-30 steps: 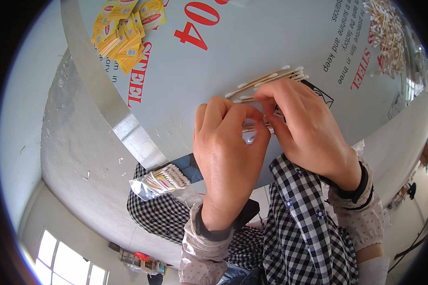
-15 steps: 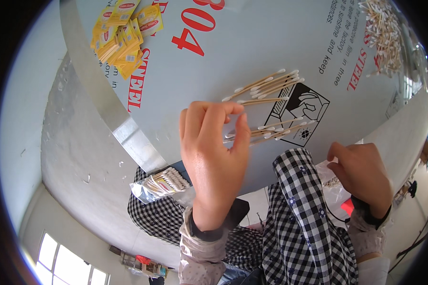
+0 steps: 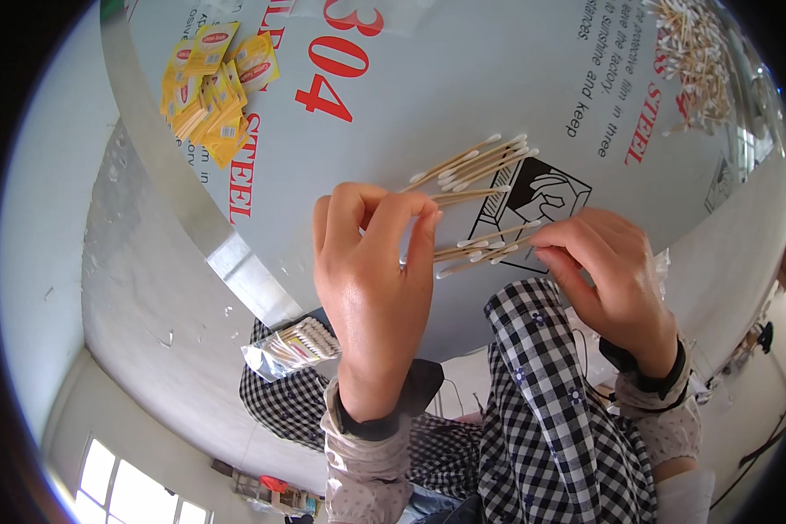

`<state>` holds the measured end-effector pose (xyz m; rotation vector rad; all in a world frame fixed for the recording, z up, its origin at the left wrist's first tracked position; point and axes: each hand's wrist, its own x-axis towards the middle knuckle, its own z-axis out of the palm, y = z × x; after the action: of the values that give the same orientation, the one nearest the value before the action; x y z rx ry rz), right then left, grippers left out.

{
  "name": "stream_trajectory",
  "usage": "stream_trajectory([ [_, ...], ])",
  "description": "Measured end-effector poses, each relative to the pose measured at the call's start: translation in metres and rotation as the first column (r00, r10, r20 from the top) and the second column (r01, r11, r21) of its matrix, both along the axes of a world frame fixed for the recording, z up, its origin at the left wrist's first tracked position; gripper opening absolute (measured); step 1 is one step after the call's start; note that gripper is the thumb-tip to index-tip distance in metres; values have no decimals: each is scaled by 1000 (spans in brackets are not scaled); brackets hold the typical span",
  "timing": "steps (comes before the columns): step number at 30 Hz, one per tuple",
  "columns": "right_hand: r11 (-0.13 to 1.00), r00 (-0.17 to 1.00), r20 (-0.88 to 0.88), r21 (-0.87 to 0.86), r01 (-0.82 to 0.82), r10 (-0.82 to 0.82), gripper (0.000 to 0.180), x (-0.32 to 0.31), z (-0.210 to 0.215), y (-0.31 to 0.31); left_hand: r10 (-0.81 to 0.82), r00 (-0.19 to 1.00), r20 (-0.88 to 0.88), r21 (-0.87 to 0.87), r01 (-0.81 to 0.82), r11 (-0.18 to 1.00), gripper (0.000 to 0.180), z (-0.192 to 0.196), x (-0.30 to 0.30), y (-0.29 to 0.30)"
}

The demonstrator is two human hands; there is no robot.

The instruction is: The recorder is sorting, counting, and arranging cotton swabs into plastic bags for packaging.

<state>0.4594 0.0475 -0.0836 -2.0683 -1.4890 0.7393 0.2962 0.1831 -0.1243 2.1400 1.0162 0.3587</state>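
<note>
My left hand (image 3: 371,262) is over the near middle of the sheet-covered table, its thumb and forefinger pinched together at the left end of a cotton swab (image 3: 476,194). Several more swabs (image 3: 480,163) with wooden sticks and white tips lie just beyond it. My right hand (image 3: 607,275) has reached the right ends of a nearer loose group of swabs (image 3: 489,246). Its thumb and forefinger are slightly apart around the swab tips, and I see none lifted.
Yellow printed packets (image 3: 210,96) are piled at the far left. A large heap of swabs (image 3: 694,65) lies at the far right. By the near left edge sits a clear bag of swabs (image 3: 293,348). A metal strip (image 3: 253,275) borders the table's left side.
My right hand has moved left and away from me, from beyond the table edge to the nearer swabs. My left thumb and forefinger have closed together. The view has shifted slightly.
</note>
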Motion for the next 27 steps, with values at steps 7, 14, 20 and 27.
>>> stream_trajectory([
  [7,987,996,-55,143,70,-63,21,-12,2,9,-94,992,-78,56,99,994,15,6,-4,-14],
  [14,979,976,-213,190,79,-37,28,2,24,-23,-196,936,292,-198,260,945,22,35,11,-43],
  [20,758,799,129,-257,599,-588,15,53,85,-120,-205,909,363,-150,274,950,18,32,8,-50],
  [27,823,779,603,-345,451,-174,15,109,61,-189,-48,986,159,-142,71,987,10,24,-20,-38],
])
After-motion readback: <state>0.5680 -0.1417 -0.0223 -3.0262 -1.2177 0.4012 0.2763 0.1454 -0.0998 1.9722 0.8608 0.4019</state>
